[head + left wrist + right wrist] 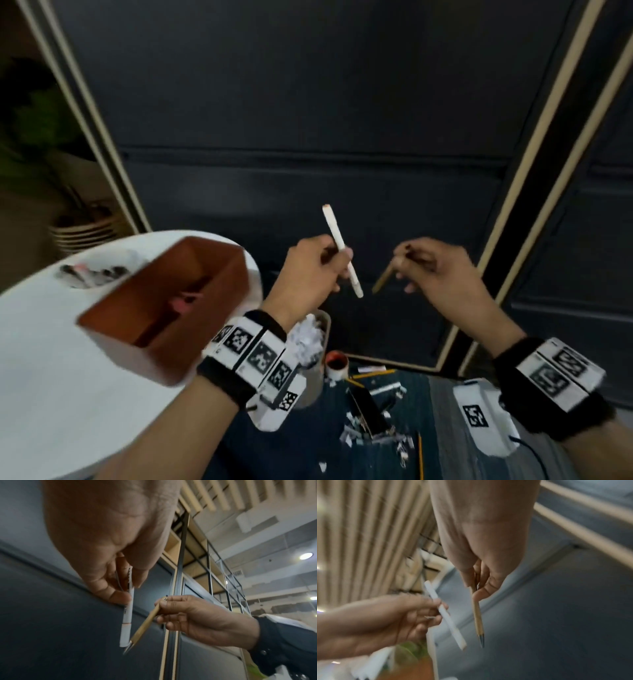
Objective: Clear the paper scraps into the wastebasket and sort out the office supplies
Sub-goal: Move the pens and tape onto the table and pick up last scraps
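Head view, mid-frame: the left hand (308, 270) pinches a white pen (342, 250) and the right hand (435, 270) a tan pencil (385, 279), lifted seemingly for sorting into the brown organizer (164, 308) at left.

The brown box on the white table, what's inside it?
Inside the brown box a divider and one pinkish item show, too blurred to identify. The near wall hides the bottom toward the camera, so anything lying there cannot be seen.

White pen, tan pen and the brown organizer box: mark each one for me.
white pen (337, 236): head view, on its barrel above the left hand.
tan pen (477, 616): right wrist view, mid-barrel below the right hand.
brown organizer box (144, 353): head view, on its near outer wall.
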`<act>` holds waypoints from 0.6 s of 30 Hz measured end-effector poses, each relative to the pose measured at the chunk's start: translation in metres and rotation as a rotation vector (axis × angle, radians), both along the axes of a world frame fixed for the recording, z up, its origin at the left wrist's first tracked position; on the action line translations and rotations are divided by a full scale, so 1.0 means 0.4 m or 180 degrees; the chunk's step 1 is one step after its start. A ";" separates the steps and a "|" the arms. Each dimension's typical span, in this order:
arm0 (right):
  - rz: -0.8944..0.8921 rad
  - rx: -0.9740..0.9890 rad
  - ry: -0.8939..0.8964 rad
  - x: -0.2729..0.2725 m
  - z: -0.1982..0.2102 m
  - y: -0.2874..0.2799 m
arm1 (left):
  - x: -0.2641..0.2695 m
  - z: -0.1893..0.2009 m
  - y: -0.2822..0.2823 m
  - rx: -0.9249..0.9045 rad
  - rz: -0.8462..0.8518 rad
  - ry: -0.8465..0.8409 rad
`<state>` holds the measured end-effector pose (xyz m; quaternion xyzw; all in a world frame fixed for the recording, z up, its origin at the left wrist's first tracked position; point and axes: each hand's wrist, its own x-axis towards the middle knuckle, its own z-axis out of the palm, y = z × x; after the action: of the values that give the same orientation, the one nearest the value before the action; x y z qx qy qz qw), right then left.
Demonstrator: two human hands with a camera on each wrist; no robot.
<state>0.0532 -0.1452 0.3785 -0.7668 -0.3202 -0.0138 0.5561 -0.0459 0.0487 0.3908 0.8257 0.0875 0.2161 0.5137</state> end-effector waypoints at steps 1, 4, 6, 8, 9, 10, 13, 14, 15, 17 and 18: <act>0.0097 0.0174 -0.0065 -0.024 0.064 0.037 | -0.045 0.045 0.026 0.0034 0.0167 -0.0203; 0.0442 0.0627 -0.0269 -0.102 0.216 0.157 | -0.189 0.145 0.128 0.0188 0.0683 -0.0734; 0.0720 0.0733 -0.0378 -0.156 0.280 0.246 | -0.281 0.186 0.211 0.0374 0.1078 -0.0931; 0.0909 0.0734 -0.0397 -0.206 0.311 0.342 | -0.356 0.209 0.292 0.0426 0.1382 -0.0977; 0.0977 0.0723 -0.0390 -0.228 0.317 0.391 | -0.388 0.215 0.329 0.0348 0.1491 -0.0959; 0.1032 0.0714 -0.0408 -0.249 0.320 0.441 | -0.417 0.220 0.362 0.0248 0.1586 -0.0936; 0.1115 0.0601 -0.0514 -0.291 0.299 0.588 | -0.481 0.220 0.448 0.0279 0.1938 -0.0778; 0.1122 0.0528 -0.0537 -0.297 0.284 0.633 | -0.492 0.214 0.475 0.0398 0.2040 -0.0670; 0.1132 0.0438 -0.0536 -0.302 0.267 0.674 | -0.499 0.204 0.502 0.0542 0.2126 -0.0537; 0.1129 0.0147 -0.0569 -0.310 0.228 0.744 | -0.498 0.181 0.553 0.0891 0.2220 -0.0263; 0.1124 -0.0029 -0.0626 -0.316 0.210 0.770 | -0.494 0.169 0.576 0.1111 0.2248 -0.0093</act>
<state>-0.0732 0.1628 0.4627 -0.6962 -0.5026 0.0105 0.5125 -0.2435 0.2793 0.4586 0.8165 0.3208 0.4029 0.2608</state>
